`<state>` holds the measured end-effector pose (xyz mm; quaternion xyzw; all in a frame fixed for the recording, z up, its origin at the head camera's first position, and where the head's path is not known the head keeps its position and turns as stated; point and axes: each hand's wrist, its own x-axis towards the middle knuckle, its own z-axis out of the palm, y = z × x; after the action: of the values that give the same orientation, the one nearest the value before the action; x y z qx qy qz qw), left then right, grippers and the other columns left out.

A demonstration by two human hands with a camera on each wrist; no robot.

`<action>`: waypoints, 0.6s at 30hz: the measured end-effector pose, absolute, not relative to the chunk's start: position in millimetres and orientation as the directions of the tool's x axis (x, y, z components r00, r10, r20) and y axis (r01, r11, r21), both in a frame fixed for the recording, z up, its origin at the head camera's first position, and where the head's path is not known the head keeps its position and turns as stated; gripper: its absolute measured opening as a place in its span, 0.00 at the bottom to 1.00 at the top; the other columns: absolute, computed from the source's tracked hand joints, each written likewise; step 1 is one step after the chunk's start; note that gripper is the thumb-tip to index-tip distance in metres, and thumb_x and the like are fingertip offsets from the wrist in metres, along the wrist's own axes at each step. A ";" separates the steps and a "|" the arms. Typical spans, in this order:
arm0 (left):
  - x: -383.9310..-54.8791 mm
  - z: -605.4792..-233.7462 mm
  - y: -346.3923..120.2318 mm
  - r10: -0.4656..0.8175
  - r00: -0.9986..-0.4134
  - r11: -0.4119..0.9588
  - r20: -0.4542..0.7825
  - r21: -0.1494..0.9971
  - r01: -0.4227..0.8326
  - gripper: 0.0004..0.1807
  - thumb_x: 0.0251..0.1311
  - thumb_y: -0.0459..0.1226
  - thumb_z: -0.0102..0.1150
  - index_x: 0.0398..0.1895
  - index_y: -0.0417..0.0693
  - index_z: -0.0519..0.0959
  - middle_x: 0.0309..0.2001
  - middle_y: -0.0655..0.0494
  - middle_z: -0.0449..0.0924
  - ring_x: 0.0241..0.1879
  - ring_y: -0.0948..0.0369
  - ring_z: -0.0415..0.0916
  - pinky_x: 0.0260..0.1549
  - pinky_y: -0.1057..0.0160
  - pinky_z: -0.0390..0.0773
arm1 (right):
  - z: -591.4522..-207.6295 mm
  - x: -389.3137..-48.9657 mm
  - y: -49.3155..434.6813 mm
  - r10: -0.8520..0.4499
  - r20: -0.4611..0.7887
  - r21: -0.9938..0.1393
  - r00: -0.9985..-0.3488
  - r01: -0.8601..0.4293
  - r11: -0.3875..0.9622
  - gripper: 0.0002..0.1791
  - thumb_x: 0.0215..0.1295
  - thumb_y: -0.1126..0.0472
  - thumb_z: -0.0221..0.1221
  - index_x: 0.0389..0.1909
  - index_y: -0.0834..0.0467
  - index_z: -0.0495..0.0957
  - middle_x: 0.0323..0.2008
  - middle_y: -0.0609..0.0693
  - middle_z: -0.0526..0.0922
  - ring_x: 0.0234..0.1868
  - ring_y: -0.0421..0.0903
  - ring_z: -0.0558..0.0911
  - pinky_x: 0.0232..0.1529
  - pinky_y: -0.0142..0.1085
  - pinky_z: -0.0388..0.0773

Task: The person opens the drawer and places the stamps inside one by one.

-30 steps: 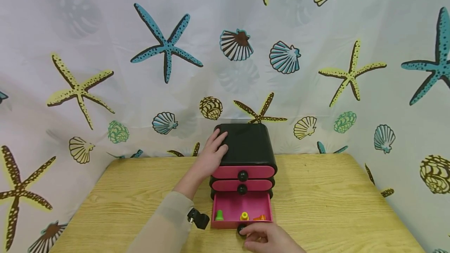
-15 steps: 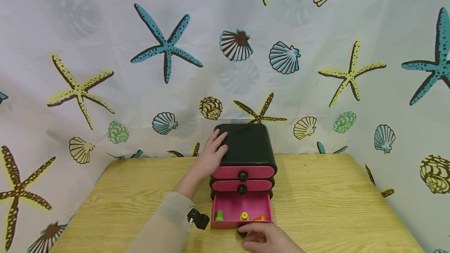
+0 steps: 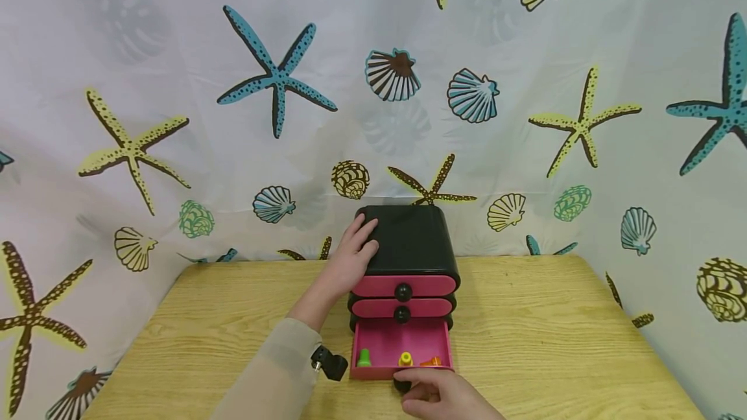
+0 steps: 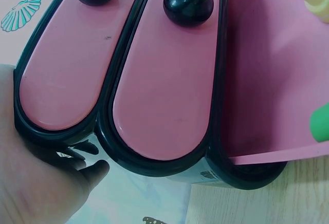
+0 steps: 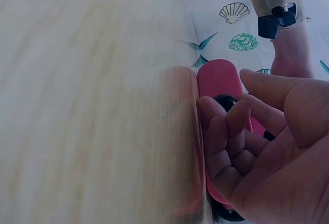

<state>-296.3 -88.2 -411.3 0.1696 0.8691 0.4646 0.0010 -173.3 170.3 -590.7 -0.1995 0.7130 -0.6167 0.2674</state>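
Observation:
A black drawer unit with pink drawer fronts (image 3: pixel 406 238) stands on the table. My left hand (image 3: pixel 348 264) rests on its upper left edge, fingers spread over the top. The bottom drawer (image 3: pixel 403 336) is pulled out. Inside it lie a green peg-like piece (image 3: pixel 364 358), a yellow one (image 3: pixel 405 359) and an orange one (image 3: pixel 432 361). At the drawer's front, my right hand (image 3: pixel 446 394) holds the round black knob (image 3: pixel 401 386) with its fingertips, some fingers curled in the right wrist view. Those fingers partly hide the knob.
The two upper drawers are closed, each with a round black knob (image 4: pixel 188 3). Behind the wooden table (image 3: pixel 537 329) hangs a pale cloth (image 3: pixel 397 135) printed with starfish and shells. A small black camera (image 3: pixel 329 363) is strapped to the left wrist.
My right fingertips have shifted slightly to the left over the bottom drawer's knob. The left hand, the drawer and the pieces in it stay where they were.

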 end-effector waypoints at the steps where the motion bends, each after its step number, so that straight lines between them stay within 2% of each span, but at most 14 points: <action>1: -296.3 -411.4 -88.3 0.296 -0.943 0.511 0.155 0.808 0.293 0.34 0.88 0.49 0.41 0.92 0.56 0.56 0.92 0.53 0.35 0.89 0.48 0.33 0.81 0.32 0.50 | -590.4 -173.3 170.3 -0.610 -0.141 -0.985 -0.780 0.051 0.162 0.27 0.73 0.50 0.73 0.70 0.49 0.85 0.53 0.49 0.90 0.51 0.47 0.90 0.53 0.36 0.86; 5: -296.7 -411.3 -88.7 0.297 -0.941 0.505 0.159 0.810 0.297 0.34 0.88 0.48 0.41 0.91 0.54 0.56 0.92 0.52 0.35 0.89 0.47 0.33 0.81 0.32 0.49 | -576.8 -168.6 168.3 -0.602 -0.132 -0.975 -0.788 -0.005 0.221 0.27 0.76 0.49 0.71 0.72 0.50 0.84 0.50 0.46 0.89 0.48 0.44 0.88 0.50 0.35 0.85; 11: -297.3 -411.5 -88.9 0.299 -0.940 0.506 0.162 0.809 0.300 0.34 0.88 0.48 0.41 0.91 0.54 0.56 0.92 0.52 0.35 0.89 0.47 0.33 0.81 0.32 0.49 | -537.0 -152.9 162.8 -0.588 -0.157 -0.958 -0.794 -0.023 0.287 0.25 0.80 0.54 0.67 0.73 0.56 0.82 0.48 0.45 0.88 0.45 0.43 0.85 0.49 0.38 0.84; 14: -297.2 -411.7 -88.7 0.300 -0.941 0.508 0.157 0.809 0.297 0.34 0.88 0.49 0.41 0.92 0.55 0.56 0.92 0.52 0.35 0.89 0.47 0.33 0.81 0.32 0.50 | -525.6 -147.0 160.8 -0.563 -0.188 -0.956 -0.805 0.019 0.292 0.24 0.80 0.53 0.67 0.70 0.59 0.82 0.46 0.44 0.88 0.45 0.41 0.86 0.49 0.34 0.83; 18: -296.4 -411.0 -88.3 0.300 -0.941 0.504 0.158 0.811 0.297 0.34 0.88 0.48 0.41 0.91 0.55 0.56 0.92 0.52 0.35 0.89 0.47 0.33 0.81 0.32 0.49 | -518.6 -139.5 155.1 -0.475 -0.224 -0.954 -0.851 0.091 0.286 0.16 0.78 0.57 0.69 0.58 0.61 0.82 0.40 0.47 0.90 0.41 0.43 0.87 0.45 0.35 0.81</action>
<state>-296.4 -88.3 -411.0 0.1720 0.8671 0.4674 0.0014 -139.5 155.1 -518.6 -0.1256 0.7643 -0.5843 0.2422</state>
